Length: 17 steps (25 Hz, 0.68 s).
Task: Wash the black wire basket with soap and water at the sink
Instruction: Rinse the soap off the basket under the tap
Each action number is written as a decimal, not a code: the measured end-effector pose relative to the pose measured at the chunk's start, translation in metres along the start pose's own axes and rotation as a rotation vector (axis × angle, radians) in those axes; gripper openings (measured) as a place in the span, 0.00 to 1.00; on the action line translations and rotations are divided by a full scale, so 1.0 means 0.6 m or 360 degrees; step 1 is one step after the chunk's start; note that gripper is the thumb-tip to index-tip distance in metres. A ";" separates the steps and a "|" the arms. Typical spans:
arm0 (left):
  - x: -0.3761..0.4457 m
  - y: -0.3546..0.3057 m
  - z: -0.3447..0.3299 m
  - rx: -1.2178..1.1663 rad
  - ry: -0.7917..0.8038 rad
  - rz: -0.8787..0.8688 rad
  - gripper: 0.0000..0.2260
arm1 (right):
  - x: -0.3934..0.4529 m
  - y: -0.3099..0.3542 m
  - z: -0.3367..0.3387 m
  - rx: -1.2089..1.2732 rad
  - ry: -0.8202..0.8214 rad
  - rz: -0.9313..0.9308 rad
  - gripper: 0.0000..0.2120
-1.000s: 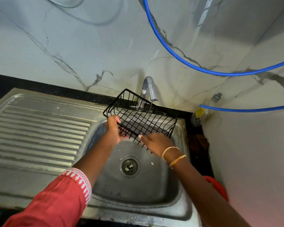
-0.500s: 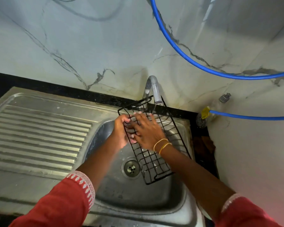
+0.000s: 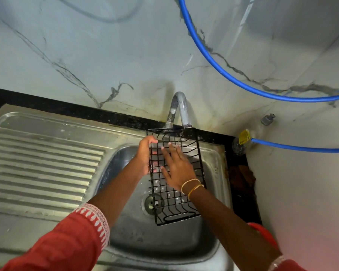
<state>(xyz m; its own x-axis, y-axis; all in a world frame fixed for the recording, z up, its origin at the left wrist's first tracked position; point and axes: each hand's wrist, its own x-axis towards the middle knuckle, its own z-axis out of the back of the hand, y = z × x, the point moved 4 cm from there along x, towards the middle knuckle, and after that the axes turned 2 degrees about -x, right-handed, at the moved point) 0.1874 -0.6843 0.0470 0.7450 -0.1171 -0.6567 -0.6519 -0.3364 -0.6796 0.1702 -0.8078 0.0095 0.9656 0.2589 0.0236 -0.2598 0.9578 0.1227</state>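
Counting: I see one black wire basket (image 3: 175,178), one faucet (image 3: 181,109), two blue hoses (image 3: 209,55)
Basket: held over the steel sink (image 3: 211,159) bowl, far end under the spout
Left hand (image 3: 145,156): fingers curled round the basket's left rim
Right hand (image 3: 177,169): fingers straight, spread, flat on the mesh
Room: I see the drainboard (image 3: 43,163) lying left; wall close on the right

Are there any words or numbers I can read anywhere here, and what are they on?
No text here can be read.
Yellow tag on the blue hose by the wall: it has dark marks, too small and blurred to read.
Black wire basket, tap and sink: no words or numbers show on them.
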 end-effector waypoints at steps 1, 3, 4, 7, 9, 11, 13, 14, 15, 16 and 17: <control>0.003 0.005 0.009 -0.0007 -0.0052 0.0012 0.17 | -0.003 -0.002 0.013 0.0253 0.0091 -0.0082 0.22; 0.007 0.012 0.015 -0.0004 -0.0111 0.0041 0.21 | -0.004 -0.012 0.038 0.1140 0.0318 -0.0593 0.14; 0.011 0.014 0.011 0.0018 -0.0125 0.0076 0.23 | -0.012 0.006 0.047 0.1638 0.0489 -0.0788 0.11; -0.005 0.004 -0.012 0.0187 -0.0097 0.0288 0.37 | -0.038 0.072 0.061 0.1847 0.0477 -0.0764 0.13; -0.021 -0.010 -0.018 0.0359 -0.0007 0.0378 0.45 | -0.044 0.076 0.084 0.1718 0.0208 -0.0752 0.14; -0.033 -0.026 -0.010 0.0423 0.0130 0.0337 0.37 | -0.042 0.051 0.107 0.1901 0.0194 -0.0877 0.15; -0.040 -0.032 0.009 0.0417 0.0143 0.0237 0.28 | -0.046 0.017 0.116 0.2247 0.0301 -0.0924 0.15; -0.034 -0.023 0.026 0.0464 0.0062 0.0186 0.27 | -0.050 -0.002 0.115 0.2420 0.0318 -0.0942 0.16; -0.029 -0.008 0.043 0.0532 -0.0034 0.0150 0.28 | -0.057 -0.019 0.113 0.2606 0.0312 -0.0955 0.16; -0.025 0.014 0.057 0.0587 -0.0100 0.0154 0.29 | -0.063 -0.035 0.104 0.2772 0.0270 -0.0953 0.14; -0.020 0.038 0.066 0.0630 -0.0106 0.0201 0.32 | -0.072 -0.045 0.100 0.2960 0.0219 -0.0969 0.12</control>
<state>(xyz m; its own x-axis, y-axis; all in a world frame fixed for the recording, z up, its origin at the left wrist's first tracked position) 0.1578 -0.6535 0.0261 0.6533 -0.0690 -0.7540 -0.7514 0.0634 -0.6568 0.1359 -0.8525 0.0647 0.8770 0.0946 -0.4710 0.4707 -0.3658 0.8029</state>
